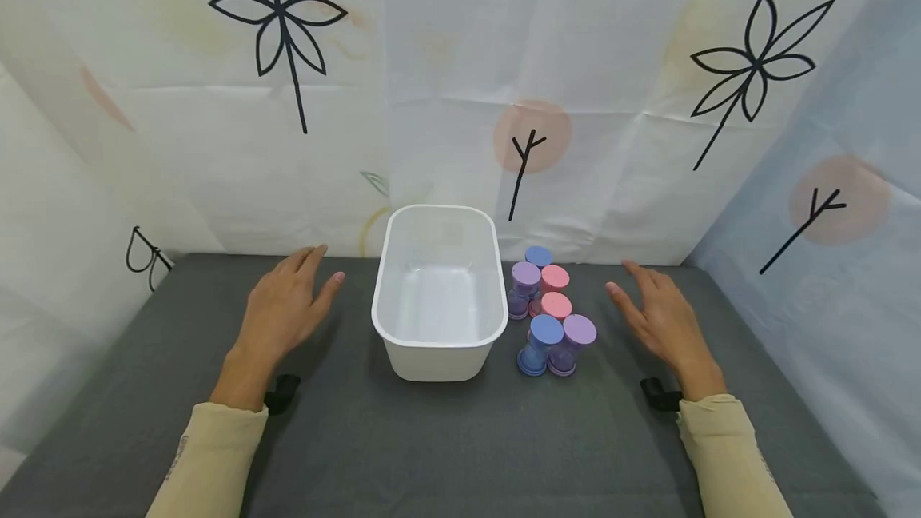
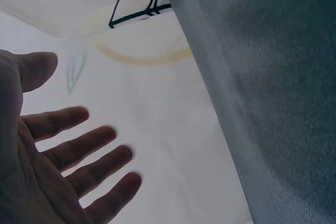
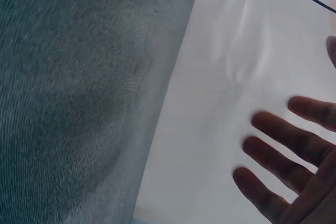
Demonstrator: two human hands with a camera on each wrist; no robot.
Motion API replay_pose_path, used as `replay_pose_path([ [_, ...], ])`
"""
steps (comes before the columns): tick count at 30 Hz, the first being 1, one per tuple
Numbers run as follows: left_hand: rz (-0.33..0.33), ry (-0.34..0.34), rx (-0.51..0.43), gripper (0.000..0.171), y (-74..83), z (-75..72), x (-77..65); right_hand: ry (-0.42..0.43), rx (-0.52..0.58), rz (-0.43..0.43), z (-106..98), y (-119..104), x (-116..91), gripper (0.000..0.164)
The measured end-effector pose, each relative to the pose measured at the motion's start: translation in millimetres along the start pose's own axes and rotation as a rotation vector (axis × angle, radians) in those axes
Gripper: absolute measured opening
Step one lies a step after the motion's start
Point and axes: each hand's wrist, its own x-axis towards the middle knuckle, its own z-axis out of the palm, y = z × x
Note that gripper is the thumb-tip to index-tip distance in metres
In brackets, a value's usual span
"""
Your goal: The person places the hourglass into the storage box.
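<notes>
My left hand (image 1: 283,310) is held over the table to the left of a white plastic bin (image 1: 437,362), its fingers spread and nothing in them. On the far side, my right hand (image 1: 663,320) hovers with loosely extended fingers, also holding nothing. Between the bin and that hand stand several small hourglass-shaped sand timers with round coloured ends. A blue timer (image 1: 545,329) and a purple timer (image 1: 580,330) are at the front. Behind them come a pink timer (image 1: 556,306), another pink one, a second purple timer (image 1: 526,275) and a blue one at the back.
A dark grey cloth covers the table (image 1: 446,454). White fabric (image 1: 446,38) printed with leaves and twigs hangs behind the table and along both sides. Dark straps show at both wrists. The bin's inside is visible, with only its pale floor showing.
</notes>
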Motion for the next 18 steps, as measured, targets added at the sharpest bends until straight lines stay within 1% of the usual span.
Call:
replay_pose_path([
  [2, -0.02, -0.031, -0.029, 0.058, 2.0, -0.1, 0.2, -0.027, 0.024, 0.018, -0.7, -1.4, -0.6, 0.062],
  [5, -0.047, -0.08, -0.087, 0.061, 5.3, -0.3, 0.9, -0.057, 0.077, 0.014, -1.2, -2.8, -0.9, 0.055],
  [6, -0.056, -0.095, -0.116, 0.062, 6.9, -0.2, 1.2, -0.066, 0.095, 0.011, -1.3, -3.4, -0.8, 0.053],
  [9, -0.059, -0.109, -0.226, 0.064, 12.0, 0.8, 2.8, -0.094, 0.152, 0.006, -0.9, -5.2, -0.5, 0.047],
  [11, -0.041, -0.109, -0.324, 0.063, 16.4, 1.7, 3.9, -0.11, 0.183, 0.009, -0.7, -6.2, -0.4, 0.043],
  [14, 0.01, -0.121, -0.478, 0.062, 25.0, 2.9, 5.1, -0.118, 0.219, 0.003, -0.9, -8.1, -0.3, 0.037],
  [16, 0.045, -0.144, -0.548, 0.064, 31.7, 3.5, 4.5, -0.129, 0.234, 0.002, -1.5, -9.2, -0.2, 0.036],
  [18, 0.063, -0.183, -0.587, 0.071, 38.8, 4.3, 3.4, -0.151, 0.245, 0.005, -2.6, -10.9, -0.2, 0.037],
])
